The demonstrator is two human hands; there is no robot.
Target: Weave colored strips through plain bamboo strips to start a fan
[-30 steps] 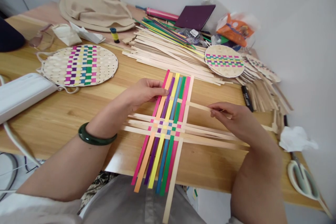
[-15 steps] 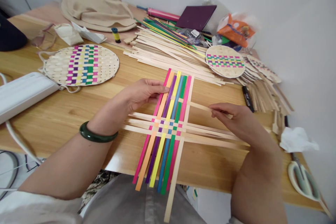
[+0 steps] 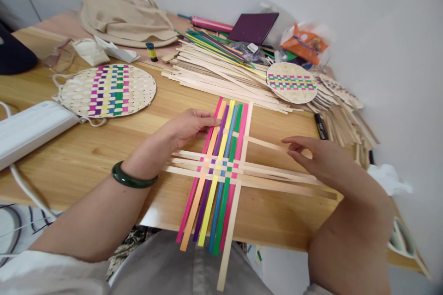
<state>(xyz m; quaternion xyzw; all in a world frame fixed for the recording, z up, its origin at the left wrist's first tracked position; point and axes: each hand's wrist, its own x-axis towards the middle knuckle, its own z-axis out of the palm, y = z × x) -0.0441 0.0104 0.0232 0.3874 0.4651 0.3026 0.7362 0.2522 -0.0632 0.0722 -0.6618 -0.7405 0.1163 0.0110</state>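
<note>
Flat strips in pink, orange, purple, yellow, blue and green, with a pale wooden strip (image 3: 229, 235) at the right side, run lengthwise before me. Several pale cross strips (image 3: 273, 171) are woven through their middle. Over the pink strip (image 3: 215, 117) and the orange strip (image 3: 212, 140), near their far ends, my left hand (image 3: 194, 129) pinches with the thumb on top; its other fingers are partly hidden beneath. Farther up, another pale cross strip (image 3: 265, 143) passes through the coloured ones. My right hand (image 3: 311, 154) has its thumb and forefinger closed at that strip's right end.
A woven oval fan (image 3: 138, 87) lies left, near a white power strip (image 3: 38, 129). Behind are loose wooden strips (image 3: 214, 73), a smaller round woven piece (image 3: 290, 94) and a beige bag (image 3: 121, 23). Right stand a black marker (image 3: 320, 126), crumpled tissue (image 3: 391, 179) and scissors (image 3: 401, 239).
My right hand has slid slightly rightward along the upper cross strip toward its end. My left hand stays on the coloured strips. The view has shifted slightly.
</note>
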